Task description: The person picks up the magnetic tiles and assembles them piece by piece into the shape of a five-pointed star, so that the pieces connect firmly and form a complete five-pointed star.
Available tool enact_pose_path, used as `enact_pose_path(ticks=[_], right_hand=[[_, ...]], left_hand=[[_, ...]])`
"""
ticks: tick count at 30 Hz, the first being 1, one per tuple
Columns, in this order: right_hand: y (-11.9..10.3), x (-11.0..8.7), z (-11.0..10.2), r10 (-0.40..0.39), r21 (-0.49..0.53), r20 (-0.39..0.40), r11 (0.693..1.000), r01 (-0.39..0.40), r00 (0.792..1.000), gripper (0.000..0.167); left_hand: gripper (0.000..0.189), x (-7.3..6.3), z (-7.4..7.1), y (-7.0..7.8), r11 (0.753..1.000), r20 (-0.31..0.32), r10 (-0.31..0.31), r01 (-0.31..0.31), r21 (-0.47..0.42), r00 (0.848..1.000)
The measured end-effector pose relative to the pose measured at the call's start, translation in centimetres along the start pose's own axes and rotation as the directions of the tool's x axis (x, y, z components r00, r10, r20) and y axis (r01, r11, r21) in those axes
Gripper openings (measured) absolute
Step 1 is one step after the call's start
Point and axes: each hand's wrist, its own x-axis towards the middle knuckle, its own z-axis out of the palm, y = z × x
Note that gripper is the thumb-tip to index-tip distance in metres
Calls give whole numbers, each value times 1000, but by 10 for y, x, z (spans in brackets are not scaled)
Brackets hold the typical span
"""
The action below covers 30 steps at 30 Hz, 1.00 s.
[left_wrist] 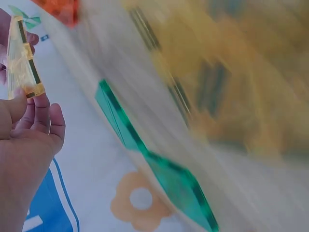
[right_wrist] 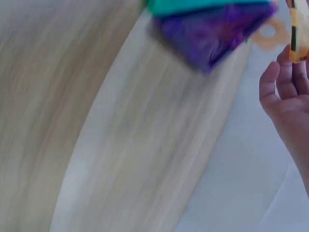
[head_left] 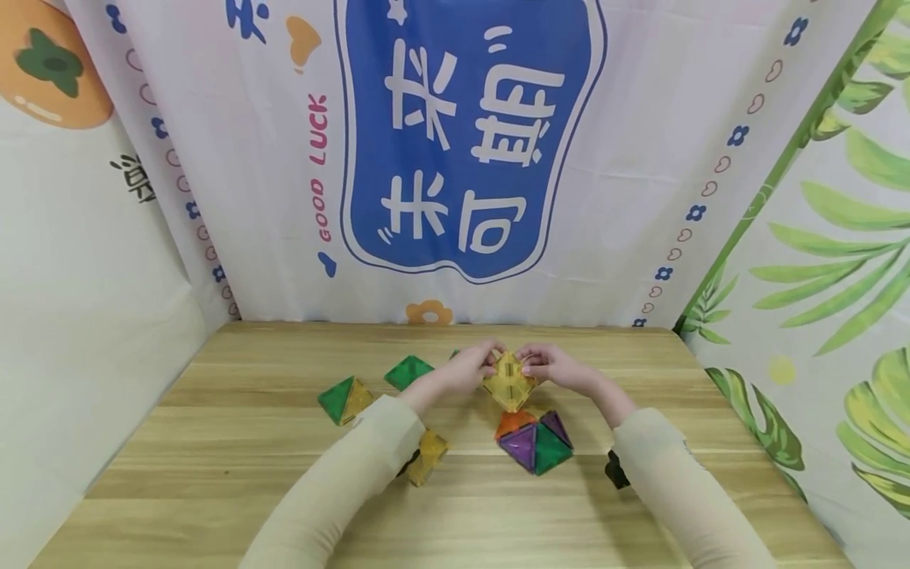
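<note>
In the head view, my left hand [head_left: 475, 367] and right hand [head_left: 556, 367] pinch opposite sides of a yellow translucent magnetic tile piece [head_left: 509, 387]. It stands cornerwise, and I cannot tell whether it is one tile or several joined. The left wrist view shows its thin edge [left_wrist: 33, 67] between left thumb and fingers [left_wrist: 41, 113]. At the right wrist, part of the yellow piece [right_wrist: 300, 34] meets the fingertips of the right hand [right_wrist: 289, 99]. Just nearer than the piece sits a raised cluster of orange, purple and green tiles [head_left: 536, 444]; whether they touch is unclear.
A green and yellow tile pair [head_left: 346, 400] lies to the left, with a green tile [head_left: 408, 371] behind it. Yellow tiles [head_left: 428, 456] lie beside the left forearm, partly hidden. Everything rests on a wooden table [head_left: 235, 466] backed by a printed cloth [head_left: 277, 261].
</note>
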Motion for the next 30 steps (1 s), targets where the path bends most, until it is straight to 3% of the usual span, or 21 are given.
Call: enact_pose_path(ticks=[8, 13, 18, 25, 30], right_hand=[[18, -17, -21, 58, 51, 60, 997, -61, 997, 36], [30, -23, -25, 105, 51, 70, 993, -108, 992, 33], [37, -26, -23, 141, 119, 76, 982, -149, 987, 35], [39, -24, -14, 175, 70, 61, 981, -179, 983, 31], [40, -24, -12, 191, 21, 13, 981, -191, 982, 35]], left_hand=[[34, 19, 23, 8, 999, -18, 5, -6, -31, 1000], [35, 28, 34, 9, 999, -7, -25, 24, -39, 1000], [36, 33, 45, 6, 998, -3, -65, 65, -26, 998], [36, 33, 52, 5, 995, 20, -92, 92, 37, 996], [42, 27, 47, 4, 994, 32, -105, 104, 26, 994]])
